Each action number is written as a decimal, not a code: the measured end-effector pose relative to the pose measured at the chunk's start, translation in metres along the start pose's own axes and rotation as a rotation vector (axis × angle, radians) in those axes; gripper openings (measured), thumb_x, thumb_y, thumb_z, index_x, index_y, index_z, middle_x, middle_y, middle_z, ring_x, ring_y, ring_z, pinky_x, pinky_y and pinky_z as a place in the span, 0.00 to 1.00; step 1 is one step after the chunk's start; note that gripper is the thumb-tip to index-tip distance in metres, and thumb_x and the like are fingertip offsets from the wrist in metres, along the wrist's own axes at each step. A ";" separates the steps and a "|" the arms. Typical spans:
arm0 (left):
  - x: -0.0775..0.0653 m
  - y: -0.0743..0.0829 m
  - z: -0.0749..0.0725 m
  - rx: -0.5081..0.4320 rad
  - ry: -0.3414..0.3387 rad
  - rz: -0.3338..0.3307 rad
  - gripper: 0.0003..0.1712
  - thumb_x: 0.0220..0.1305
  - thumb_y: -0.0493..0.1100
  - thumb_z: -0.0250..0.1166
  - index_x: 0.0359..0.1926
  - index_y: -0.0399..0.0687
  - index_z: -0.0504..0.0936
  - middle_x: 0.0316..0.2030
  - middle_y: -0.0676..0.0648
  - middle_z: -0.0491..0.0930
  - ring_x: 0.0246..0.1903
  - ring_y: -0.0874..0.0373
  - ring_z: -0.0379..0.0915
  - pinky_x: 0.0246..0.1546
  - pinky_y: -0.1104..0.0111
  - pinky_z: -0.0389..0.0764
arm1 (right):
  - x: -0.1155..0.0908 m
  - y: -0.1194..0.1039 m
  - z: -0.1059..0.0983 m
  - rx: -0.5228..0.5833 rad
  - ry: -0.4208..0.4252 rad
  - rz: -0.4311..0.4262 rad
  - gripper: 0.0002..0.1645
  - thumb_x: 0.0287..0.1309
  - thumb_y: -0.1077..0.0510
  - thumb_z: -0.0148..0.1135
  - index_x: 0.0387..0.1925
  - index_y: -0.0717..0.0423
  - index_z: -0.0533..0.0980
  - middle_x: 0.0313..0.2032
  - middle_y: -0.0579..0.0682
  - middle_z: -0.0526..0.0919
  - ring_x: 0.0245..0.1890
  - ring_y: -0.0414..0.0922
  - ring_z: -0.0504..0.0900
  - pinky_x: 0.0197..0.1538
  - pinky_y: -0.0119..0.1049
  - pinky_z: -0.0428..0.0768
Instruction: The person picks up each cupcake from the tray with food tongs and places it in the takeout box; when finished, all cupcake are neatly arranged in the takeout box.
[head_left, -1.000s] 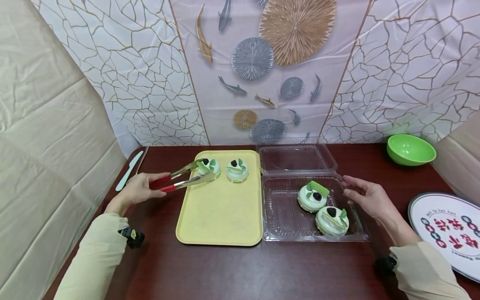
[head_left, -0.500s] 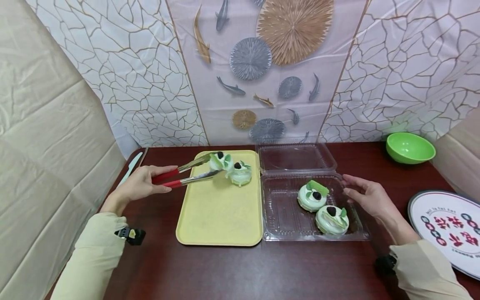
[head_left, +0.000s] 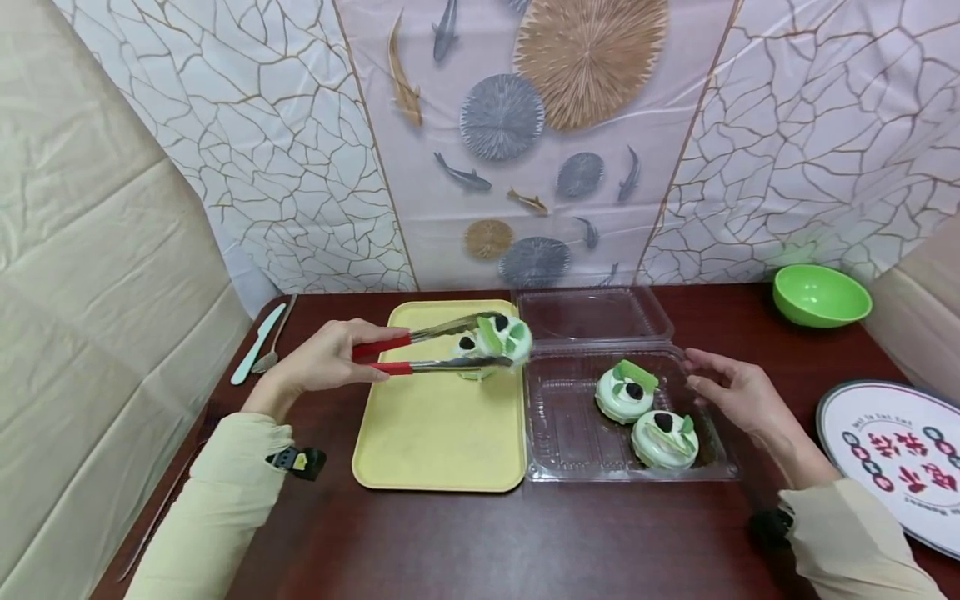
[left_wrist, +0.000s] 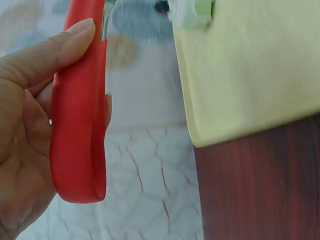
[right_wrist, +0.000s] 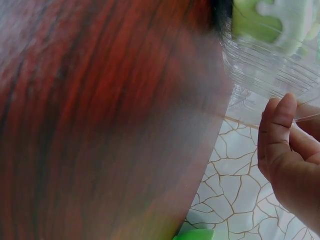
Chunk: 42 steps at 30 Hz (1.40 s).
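My left hand [head_left: 322,358] holds red-handled metal tongs [head_left: 393,367]. Between the tong ends is a round pale-green cake [head_left: 517,343] topped with a dark berry and green leaf, raised over the right side of the yellow tray [head_left: 435,442]. A similar cake [head_left: 467,342] sits on the tray, partly hidden behind the tongs and the raised cake. Beside the tray, my right hand [head_left: 738,396] pinches the right rim of a clear plastic container [head_left: 558,425]. Two more such cakes, one farther back [head_left: 624,398] and one nearer [head_left: 664,442], lie in its right half.
The container's lid [head_left: 596,318] lies folded back toward the wall. A pale knife [head_left: 257,346] and a metal spoon-like utensil [head_left: 265,362] lie at the table's left edge. A green bowl [head_left: 821,296] stands back right, with a round white tray [head_left: 900,467] nearer.
My left hand has lifted the cake off the tray's back left with the tongs and carried it right, past the other cake. The right hand stays at the container's rim.
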<state>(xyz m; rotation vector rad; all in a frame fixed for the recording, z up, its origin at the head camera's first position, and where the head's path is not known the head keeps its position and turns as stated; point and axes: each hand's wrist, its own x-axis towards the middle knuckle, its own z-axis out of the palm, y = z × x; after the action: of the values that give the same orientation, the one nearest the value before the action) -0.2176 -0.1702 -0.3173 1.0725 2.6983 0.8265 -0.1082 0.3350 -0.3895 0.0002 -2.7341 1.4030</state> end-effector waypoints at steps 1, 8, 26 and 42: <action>0.004 0.005 0.003 0.001 -0.015 0.024 0.35 0.49 0.38 0.76 0.62 0.50 0.79 0.55 0.44 0.83 0.51 0.54 0.75 0.48 0.64 0.74 | 0.000 0.000 0.000 -0.001 0.000 0.001 0.29 0.66 0.68 0.53 0.66 0.77 0.63 0.53 0.75 0.77 0.31 0.23 0.77 0.32 0.27 0.81; 0.029 0.034 0.029 -0.015 -0.169 0.171 0.34 0.51 0.40 0.75 0.61 0.47 0.79 0.53 0.46 0.84 0.53 0.51 0.77 0.54 0.60 0.75 | -0.001 0.000 0.000 0.002 -0.008 0.006 0.29 0.67 0.68 0.53 0.66 0.76 0.62 0.54 0.78 0.74 0.31 0.24 0.77 0.32 0.27 0.81; 0.080 0.062 0.061 0.008 -0.419 0.269 0.34 0.49 0.37 0.74 0.61 0.47 0.79 0.50 0.48 0.86 0.30 0.61 0.63 0.29 0.75 0.60 | 0.002 -0.002 0.000 -0.005 -0.017 0.013 0.29 0.66 0.68 0.53 0.66 0.77 0.62 0.55 0.78 0.74 0.32 0.23 0.77 0.32 0.27 0.81; 0.096 0.092 0.061 0.177 -0.527 0.249 0.34 0.50 0.35 0.72 0.61 0.51 0.79 0.54 0.53 0.84 0.46 0.55 0.81 0.50 0.71 0.72 | 0.002 0.000 0.000 0.001 -0.025 0.027 0.29 0.67 0.69 0.52 0.67 0.77 0.61 0.56 0.78 0.73 0.34 0.19 0.75 0.33 0.26 0.81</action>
<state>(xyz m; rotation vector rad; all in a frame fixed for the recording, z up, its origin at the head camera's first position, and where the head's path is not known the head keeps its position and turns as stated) -0.2151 -0.0243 -0.3117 1.4449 2.2485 0.2713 -0.1100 0.3353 -0.3898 -0.0190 -2.7634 1.4213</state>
